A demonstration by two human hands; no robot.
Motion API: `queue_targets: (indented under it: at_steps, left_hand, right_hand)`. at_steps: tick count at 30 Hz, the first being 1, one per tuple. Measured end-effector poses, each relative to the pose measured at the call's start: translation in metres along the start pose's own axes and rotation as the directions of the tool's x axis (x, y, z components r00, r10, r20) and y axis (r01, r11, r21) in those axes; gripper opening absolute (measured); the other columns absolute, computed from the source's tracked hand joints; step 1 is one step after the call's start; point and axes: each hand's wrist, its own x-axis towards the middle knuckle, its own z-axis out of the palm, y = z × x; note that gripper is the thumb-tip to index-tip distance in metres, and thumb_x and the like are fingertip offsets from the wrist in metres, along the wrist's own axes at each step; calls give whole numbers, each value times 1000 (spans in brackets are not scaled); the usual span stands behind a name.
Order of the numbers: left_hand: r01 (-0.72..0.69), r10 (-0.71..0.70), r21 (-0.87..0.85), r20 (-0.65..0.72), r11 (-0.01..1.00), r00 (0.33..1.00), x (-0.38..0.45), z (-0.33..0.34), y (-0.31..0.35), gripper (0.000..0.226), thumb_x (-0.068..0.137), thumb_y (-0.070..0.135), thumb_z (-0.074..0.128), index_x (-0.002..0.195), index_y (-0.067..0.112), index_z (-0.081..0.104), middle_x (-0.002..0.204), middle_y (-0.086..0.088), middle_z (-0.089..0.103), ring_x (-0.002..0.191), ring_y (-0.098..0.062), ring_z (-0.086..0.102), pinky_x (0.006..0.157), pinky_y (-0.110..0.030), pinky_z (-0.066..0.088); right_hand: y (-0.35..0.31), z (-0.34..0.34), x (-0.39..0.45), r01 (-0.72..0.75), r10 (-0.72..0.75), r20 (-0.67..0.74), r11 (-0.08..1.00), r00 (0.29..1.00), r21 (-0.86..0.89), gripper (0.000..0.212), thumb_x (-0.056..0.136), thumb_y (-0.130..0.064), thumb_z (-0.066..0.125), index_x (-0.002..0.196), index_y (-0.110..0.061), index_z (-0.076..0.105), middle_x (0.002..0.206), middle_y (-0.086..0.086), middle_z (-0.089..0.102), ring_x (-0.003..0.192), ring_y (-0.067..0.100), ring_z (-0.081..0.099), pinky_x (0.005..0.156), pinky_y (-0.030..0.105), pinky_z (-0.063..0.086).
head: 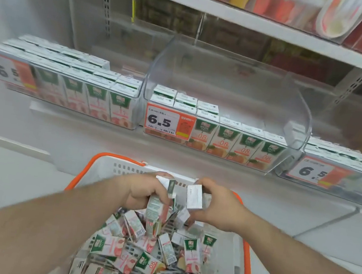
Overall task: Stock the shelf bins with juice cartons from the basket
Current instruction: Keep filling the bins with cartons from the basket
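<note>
A white basket with an orange rim (248, 262) stands on the floor below me, holding several small juice cartons (151, 266) in a loose heap. My left hand (143, 192) grips juice cartons (155, 205) above the basket's far end. My right hand (219, 206) holds a white-sided carton (194, 197) beside it. On the shelf ahead, the middle clear bin (230, 83) is partly filled with upright cartons (221, 140) along its front and left. The left bin (65, 86) is nearly full of cartons.
Price tags reading 6.5 hang on the bin fronts (168, 122). A third bin (346, 171) sits at the right, blurred. An upper shelf (218, 8) with other goods runs overhead. Grey floor (5, 176) lies left of the basket, and dark shapes show at both lower corners.
</note>
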Motion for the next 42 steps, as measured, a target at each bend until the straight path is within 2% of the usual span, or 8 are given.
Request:
queue_targets:
  at_steps: [6, 11, 14, 18, 26, 31, 37, 42]
  left_hand:
    - [-136, 135, -3, -22, 991, 991, -58, 4, 54, 31, 71, 23, 78, 93, 12, 58, 79, -8, 64, 71, -22, 62, 71, -36, 53]
    - [-330, 402, 288, -247, 899, 881, -74, 9, 54, 11, 90, 20, 65, 100, 19, 68, 104, -13, 67, 86, -21, 65, 73, -32, 53]
    - [-248, 538, 696, -233, 674, 810, -72, 11, 49, 38, 85, 9, 63, 108, 39, 66, 106, 6, 64, 78, -4, 64, 71, -22, 52]
    - [-98, 648, 925, -180, 368, 740, -70, 29, 48, 65, 77, 45, 73, 135, 43, 44, 103, 23, 51, 99, 1, 52, 85, -19, 42]
    - [-162, 874, 951, -165, 264, 456, -40, 86, 62, 49, 57, 65, 46, 82, 28, 67, 84, 15, 49, 83, -6, 55, 68, -28, 47]
    - [-334, 903, 901, -126, 278, 411, -21, 106, 80, 40, 59, 54, 50, 94, 42, 65, 82, 12, 51, 81, -6, 51, 71, -36, 49]
    - [-443, 886, 840, -90, 313, 454, 4, 154, 101, 6, 57, 51, 49, 59, 47, 53, 79, 9, 50, 79, -3, 51, 69, -26, 43]
    - [-480, 891, 827, -55, 294, 451, 35, 190, 122, 57, 75, 21, 73, 129, 33, 60, 113, 15, 53, 103, 8, 43, 85, 3, 26]
  right_hand:
    - [-60, -46, -29, 117, -83, -153, 966, 985, 230, 52, 57, -21, 90, 100, -26, 60, 97, -7, 67, 95, 8, 61, 85, 29, 48]
    - [-79, -57, -32, 190, -54, -261, 828, 964, 528, 58, 49, -15, 84, 101, -16, 60, 90, 6, 73, 85, 25, 70, 81, 47, 57]
    - [-86, -57, -31, 247, -67, -350, 831, 934, 499, 51, 57, -4, 86, 98, -19, 59, 85, 0, 73, 80, 16, 69, 70, 37, 56]
    - [-92, -55, -36, 252, -47, -501, 902, 864, 351, 49, 60, -15, 92, 89, -26, 54, 76, -9, 69, 72, 11, 64, 62, 27, 54]
    - [-91, -64, -59, 213, -78, -678, 970, 731, 118, 66, 44, -49, 88, 87, -32, 42, 78, -15, 59, 70, 1, 54, 57, 16, 41]
    - [-72, -81, -77, 176, -99, -731, 984, 675, 29, 80, 52, -62, 78, 116, -45, 32, 97, -28, 54, 95, -11, 53, 76, 8, 43]
    - [-43, -101, -90, 123, -174, -880, 983, 441, -133, 66, 67, -59, 64, 128, -39, 46, 99, -12, 69, 85, 13, 65, 76, 35, 55]
    - [-9, -167, -82, 224, -107, -994, 970, 30, -97, 52, 82, -39, 63, 129, -17, 63, 108, -13, 67, 97, -6, 61, 88, 17, 49]
